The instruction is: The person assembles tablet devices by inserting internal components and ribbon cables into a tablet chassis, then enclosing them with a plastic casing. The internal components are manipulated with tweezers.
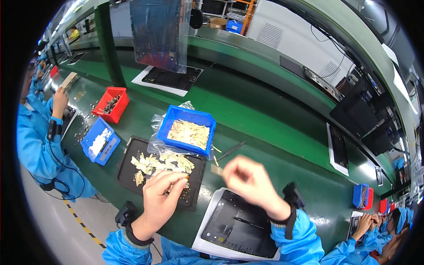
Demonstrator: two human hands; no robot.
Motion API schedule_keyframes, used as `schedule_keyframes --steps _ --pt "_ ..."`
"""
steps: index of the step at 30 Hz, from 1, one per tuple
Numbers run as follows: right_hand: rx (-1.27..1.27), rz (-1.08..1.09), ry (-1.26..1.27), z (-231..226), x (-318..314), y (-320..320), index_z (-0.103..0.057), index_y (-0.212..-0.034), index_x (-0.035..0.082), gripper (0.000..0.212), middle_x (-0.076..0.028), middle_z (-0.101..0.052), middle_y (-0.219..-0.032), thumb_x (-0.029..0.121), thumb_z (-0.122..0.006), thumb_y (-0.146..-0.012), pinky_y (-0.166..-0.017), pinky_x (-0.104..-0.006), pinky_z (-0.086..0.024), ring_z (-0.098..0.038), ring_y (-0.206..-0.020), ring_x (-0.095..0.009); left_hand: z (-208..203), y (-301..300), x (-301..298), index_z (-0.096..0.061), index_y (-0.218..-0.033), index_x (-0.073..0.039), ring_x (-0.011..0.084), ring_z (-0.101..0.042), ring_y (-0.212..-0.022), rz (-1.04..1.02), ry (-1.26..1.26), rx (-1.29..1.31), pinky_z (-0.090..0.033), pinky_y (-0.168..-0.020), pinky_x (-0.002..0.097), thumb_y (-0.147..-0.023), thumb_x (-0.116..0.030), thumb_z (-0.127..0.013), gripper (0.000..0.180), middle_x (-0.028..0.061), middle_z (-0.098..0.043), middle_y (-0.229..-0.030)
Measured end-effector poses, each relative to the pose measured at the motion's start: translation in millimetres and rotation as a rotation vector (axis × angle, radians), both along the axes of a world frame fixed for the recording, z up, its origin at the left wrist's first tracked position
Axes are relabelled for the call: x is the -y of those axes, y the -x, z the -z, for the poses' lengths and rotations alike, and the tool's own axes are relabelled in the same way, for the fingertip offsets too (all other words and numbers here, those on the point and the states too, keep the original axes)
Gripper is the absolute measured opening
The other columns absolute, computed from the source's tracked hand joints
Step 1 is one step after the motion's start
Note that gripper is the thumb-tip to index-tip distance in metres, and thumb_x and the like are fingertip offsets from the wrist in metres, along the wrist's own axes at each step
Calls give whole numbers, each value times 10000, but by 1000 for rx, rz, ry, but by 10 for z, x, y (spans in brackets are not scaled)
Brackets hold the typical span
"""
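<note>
My left hand (162,194) is over the black tray (126,174), thumb and forefinger pinched on a small dark, amber-edged piece. Under and beyond it, loose cream-coloured strips (152,164) lie heaped on the tray, with small dark bits near its right side. To the right, my right hand (252,182) is raised above the bench, slightly smeared by motion, its fingers closed in a pinch. A small beige piece (216,170) shows at its fingertips. Below that hand, a black flat panel (238,223) rests on a white sheet (199,236).
A blue bin (211,132) of cream strips stands behind the tray on clear plastic. Dark tweezers (230,150) lie beside it. Leftward are a blue bin (113,143) of white pieces and a red bin (121,108) of dark parts. Co-workers in blue sit on both sides.
</note>
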State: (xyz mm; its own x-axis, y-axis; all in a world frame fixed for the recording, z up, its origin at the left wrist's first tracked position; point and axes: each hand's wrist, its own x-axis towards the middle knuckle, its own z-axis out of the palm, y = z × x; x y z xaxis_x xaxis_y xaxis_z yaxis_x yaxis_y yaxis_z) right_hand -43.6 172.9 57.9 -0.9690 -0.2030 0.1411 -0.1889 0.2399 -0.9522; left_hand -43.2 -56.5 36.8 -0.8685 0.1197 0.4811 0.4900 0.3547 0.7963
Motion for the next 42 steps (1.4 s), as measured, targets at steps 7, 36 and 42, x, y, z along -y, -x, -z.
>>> schedule_keyframes --steps 7,36,42 --pt "-267 221 -703 209 74 881 -664 -866 55 152 -120 -655 -886 198 -624 -835 -748 -422 -506 -643 -837 -328 -58 -16 -291 -580 -1107 11 156 -575 -603 158 204 54 -446 -552 270 -777 -5 -705 354 84 -670 -745" --pt "191 299 129 509 -487 -792 -658 -807 27 87 -9 -572 -790 92 -677 -863 -587 -236 -421 -524 -673 -77 171 -314 -765 -696 -991 15 137 -622 -683 527 104 629 -494 -608 265 -873 -77 -659 154 78 -678 -832" --pt "-138 418 -391 777 -410 -761 -629 -703 55 93 -50 -596 -726 85 -710 -736 -615 -344 -468 -581 -704 -233 432 -351 -741 -694 -953 -44 245 -600 -655 301 480 -66 -492 -575 325 -766 -29 -688 188 81 -574 -768"
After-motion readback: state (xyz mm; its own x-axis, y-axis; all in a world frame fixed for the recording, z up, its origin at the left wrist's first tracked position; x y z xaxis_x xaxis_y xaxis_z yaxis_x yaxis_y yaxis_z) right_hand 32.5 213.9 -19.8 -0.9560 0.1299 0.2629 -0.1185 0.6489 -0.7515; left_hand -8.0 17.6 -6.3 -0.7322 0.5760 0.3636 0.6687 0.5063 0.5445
